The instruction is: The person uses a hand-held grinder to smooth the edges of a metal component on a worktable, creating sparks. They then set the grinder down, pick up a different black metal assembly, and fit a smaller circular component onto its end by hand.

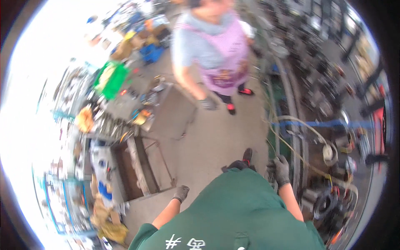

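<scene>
My left hand (181, 193), in a grey work glove, hangs low at my left side. Its fingers are curled in and nothing shows in them. Beside it stands a dark metal frame or open box (135, 168) with a pale strip along one edge. On my right, my gloved right hand (281, 170) hangs near the hoses and the long rail. Its fingers look loosely bent and apart, holding nothing that I can see. A green apron or shirt (233, 204) covers my front, and my dark shoe (248, 155) is on the grey floor.
Ahead stands a person in a pink apron (227, 50), blurred, with a gloved hand hanging down. A grey metal table (173, 110) and a green crate (111, 79) are to the left. Machinery (316, 79), pale hoses (306, 124) and a blue bar (316, 123) line the right.
</scene>
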`<state>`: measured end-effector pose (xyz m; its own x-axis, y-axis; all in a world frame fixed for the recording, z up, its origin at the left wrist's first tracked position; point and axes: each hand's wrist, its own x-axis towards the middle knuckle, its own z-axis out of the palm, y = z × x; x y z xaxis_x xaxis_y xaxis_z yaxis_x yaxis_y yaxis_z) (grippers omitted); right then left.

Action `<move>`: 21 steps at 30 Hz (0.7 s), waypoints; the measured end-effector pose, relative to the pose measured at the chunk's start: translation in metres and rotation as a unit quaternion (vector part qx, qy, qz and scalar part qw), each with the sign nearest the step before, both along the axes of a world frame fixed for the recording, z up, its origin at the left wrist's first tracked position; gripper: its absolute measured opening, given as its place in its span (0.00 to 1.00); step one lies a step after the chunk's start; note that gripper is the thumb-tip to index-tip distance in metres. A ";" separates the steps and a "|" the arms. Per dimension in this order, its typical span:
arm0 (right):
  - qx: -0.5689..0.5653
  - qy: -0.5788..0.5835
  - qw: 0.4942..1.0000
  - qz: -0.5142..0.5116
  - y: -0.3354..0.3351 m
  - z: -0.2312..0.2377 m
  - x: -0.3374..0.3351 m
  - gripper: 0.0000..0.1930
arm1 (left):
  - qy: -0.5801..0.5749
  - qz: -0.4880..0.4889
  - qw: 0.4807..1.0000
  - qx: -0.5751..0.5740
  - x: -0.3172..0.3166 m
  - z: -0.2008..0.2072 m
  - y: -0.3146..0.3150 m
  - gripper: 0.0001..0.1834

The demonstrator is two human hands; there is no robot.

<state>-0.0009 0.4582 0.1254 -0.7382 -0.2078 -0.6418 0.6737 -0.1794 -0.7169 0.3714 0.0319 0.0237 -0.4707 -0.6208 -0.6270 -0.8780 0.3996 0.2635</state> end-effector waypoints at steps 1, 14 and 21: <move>0.002 0.008 1.000 0.016 0.004 -0.022 -0.004 0.13 | -0.003 -0.002 1.000 0.016 0.018 -0.001 0.002 0.16; 0.124 0.120 0.979 0.109 -0.018 -0.133 -0.126 0.15 | 0.014 0.244 0.969 0.046 -0.042 -0.103 -0.078 0.22; 0.373 0.152 0.879 0.255 -0.068 -0.145 -0.134 0.14 | 0.195 0.232 0.952 -0.036 -0.217 -0.051 -0.280 0.19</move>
